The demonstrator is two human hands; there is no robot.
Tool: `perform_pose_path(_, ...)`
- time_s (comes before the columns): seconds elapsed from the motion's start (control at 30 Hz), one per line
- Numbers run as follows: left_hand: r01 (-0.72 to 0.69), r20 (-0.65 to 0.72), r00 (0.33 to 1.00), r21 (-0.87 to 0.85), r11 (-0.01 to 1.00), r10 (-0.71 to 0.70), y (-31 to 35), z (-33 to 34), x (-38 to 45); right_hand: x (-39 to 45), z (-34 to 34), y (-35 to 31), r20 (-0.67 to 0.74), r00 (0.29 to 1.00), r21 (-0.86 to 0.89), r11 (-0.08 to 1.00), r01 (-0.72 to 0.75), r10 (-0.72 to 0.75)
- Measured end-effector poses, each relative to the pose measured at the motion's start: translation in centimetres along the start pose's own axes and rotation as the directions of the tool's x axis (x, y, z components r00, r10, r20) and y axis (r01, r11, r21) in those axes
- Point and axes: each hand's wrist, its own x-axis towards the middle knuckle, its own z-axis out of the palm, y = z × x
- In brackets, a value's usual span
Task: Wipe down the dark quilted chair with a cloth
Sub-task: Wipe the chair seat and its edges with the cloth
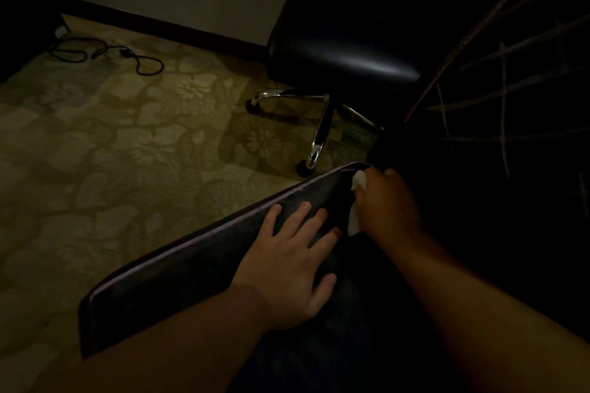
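One dark quilted chair (178, 268) lies under both my hands. My left hand (295, 262) rests flat on its arm, fingers straight. My right hand (388, 204) clutches one white cloth (353, 220) near the arm's far end. One office chair (341, 54) stands just beyond; one cable (108, 53) lies on the carpet (95, 153).

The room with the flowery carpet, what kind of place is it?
Probably a hotel room or an office, though it is dim. A flowery carpet, a black swivel chair on wheels and a black cable on the floor suggest it.
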Motion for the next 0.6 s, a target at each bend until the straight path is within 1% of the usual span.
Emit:
perform_pose_path(0.07,-0.003,0.005,1.0,0.0,1.0,0.003,0.0,0.0,0.0,1.8,-0.4,-0.7,0.007,0.999,-0.021,0.999,-0.033,0.033)
perform_pose_path(0.17,0.003,0.006,1.0,-0.011,1.0,-0.003,0.0,-0.2,-0.2,3.4,-0.9,-1.8,0.059,0.997,-0.039,0.998,-0.055,0.058)
perform_pose_path(0.27,0.0,-0.001,1.0,-0.007,1.0,0.0,-0.1,-0.1,-0.2,3.1,-0.7,-2.0,0.007,0.997,-0.022,0.997,-0.077,0.077)
perform_pose_path(0.3,0.0,-0.002,1.0,-0.005,1.0,0.0,0.0,0.0,-0.3,2.7,-0.6,-2.1,-0.008,0.999,-0.017,0.998,-0.052,0.052)
perform_pose_path(0.4,0.002,0.011,1.0,-0.01,1.0,-0.002,0.1,-0.1,-0.2,1.1,-0.3,-2.7,-0.012,0.996,-0.028,0.996,0.085,-0.086)
perform_pose_path(0.47,0.0,0.002,1.0,-0.013,1.0,0.0,0.0,0.0,-0.2,0.8,0.0,-3.0,-0.022,0.99,-0.034,0.99,0.136,-0.137)
perform_pose_path(0.53,-0.005,0.005,1.0,-0.013,1.0,0.005,0.0,0.0,-0.2,1.2,0.2,-2.8,-0.013,0.991,-0.014,0.991,0.137,-0.137)
perform_pose_path(0.6,0.0,0.015,1.0,-0.013,1.0,0.0,0.1,-0.1,-0.1,1.9,0.1,-2.4,-0.025,0.996,0.01,0.996,0.084,-0.084)
